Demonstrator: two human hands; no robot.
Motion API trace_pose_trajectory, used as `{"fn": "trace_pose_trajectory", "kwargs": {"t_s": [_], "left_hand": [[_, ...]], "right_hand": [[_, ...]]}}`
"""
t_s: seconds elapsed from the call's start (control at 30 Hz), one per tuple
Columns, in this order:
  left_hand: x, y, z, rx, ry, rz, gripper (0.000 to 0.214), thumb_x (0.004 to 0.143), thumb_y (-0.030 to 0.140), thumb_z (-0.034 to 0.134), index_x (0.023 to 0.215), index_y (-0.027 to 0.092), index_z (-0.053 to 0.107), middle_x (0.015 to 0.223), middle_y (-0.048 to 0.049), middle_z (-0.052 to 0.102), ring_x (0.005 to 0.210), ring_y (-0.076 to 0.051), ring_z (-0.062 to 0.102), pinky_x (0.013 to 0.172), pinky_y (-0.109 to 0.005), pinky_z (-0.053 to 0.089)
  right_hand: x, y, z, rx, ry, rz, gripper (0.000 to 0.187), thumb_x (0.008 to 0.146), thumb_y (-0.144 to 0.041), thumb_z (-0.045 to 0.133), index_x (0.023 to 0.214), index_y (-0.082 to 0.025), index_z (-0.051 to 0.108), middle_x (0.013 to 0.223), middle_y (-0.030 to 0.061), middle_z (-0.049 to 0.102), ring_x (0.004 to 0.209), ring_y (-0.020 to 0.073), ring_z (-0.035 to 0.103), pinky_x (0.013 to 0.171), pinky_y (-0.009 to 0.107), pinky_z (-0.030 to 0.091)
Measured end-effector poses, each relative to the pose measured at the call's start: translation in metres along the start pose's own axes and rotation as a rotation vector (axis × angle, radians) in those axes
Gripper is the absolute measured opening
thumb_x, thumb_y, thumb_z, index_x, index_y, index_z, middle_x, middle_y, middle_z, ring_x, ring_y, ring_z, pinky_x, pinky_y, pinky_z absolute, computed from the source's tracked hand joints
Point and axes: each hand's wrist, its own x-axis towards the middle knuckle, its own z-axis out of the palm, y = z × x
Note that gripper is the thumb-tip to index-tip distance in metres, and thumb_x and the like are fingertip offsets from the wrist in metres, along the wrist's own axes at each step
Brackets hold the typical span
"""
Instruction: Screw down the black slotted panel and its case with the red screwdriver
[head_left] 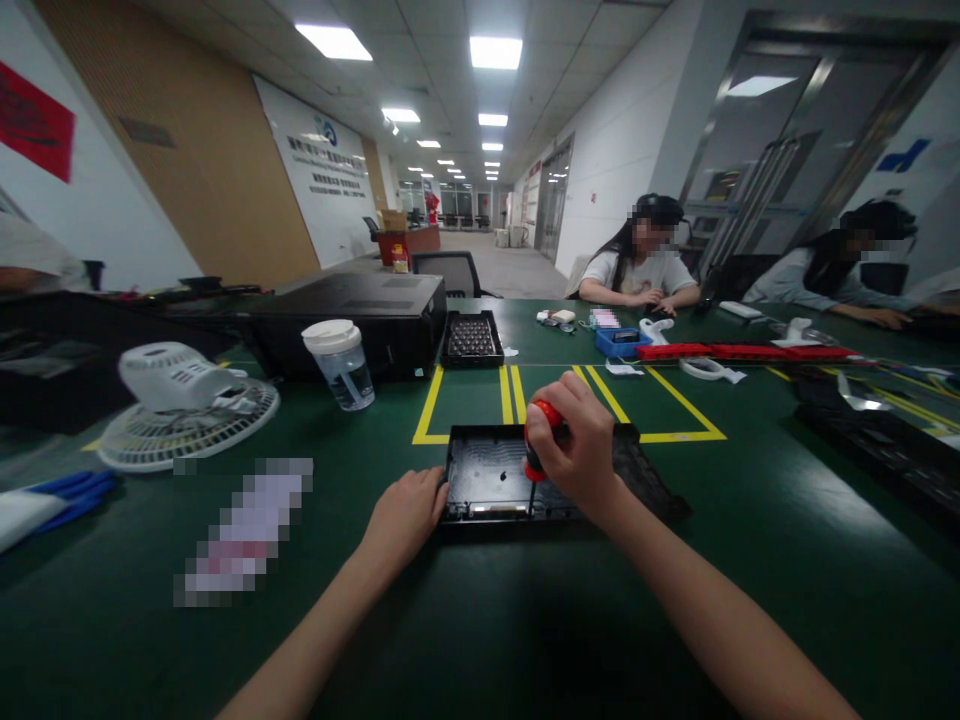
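A shallow black plastic casing lies flat on the green table in front of me. My left hand is closed on its left edge, the fingertips partly hidden behind the rim. In my right hand is a red-and-black screwdriver, held upright with the fingers wrapped round its handle. Its dark shaft points down at the casing's near edge, beside a light strip. Whether the tip sits in a screw is too small to tell. A black tray of small parts stands farther back.
To the left are a lidded plastic cup, a white fan and a large black case. Yellow tape marks the table beyond the casing. A blue box and black parts lie right. A person sits across.
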Motion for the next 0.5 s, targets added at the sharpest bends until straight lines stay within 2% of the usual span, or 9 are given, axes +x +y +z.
{"fn": "trace_pose_trajectory", "kwargs": {"t_s": [0.5], "left_hand": [[0.0003,-0.0029,0.0041,0.009,0.027,0.019,0.039,0.09,0.035,0.032,0.116,0.016,0.054,0.103,-0.0103,0.064,0.092,-0.02,0.059,0.078,-0.03,0.045]], "right_hand": [[0.0004,-0.0004,0.001,-0.021,0.005,0.011,0.022,0.08,-0.023,0.049,0.063,-0.02,0.035,0.065,-0.0004,0.034,0.061,0.0131,0.035,0.057,0.028,0.031]]}}
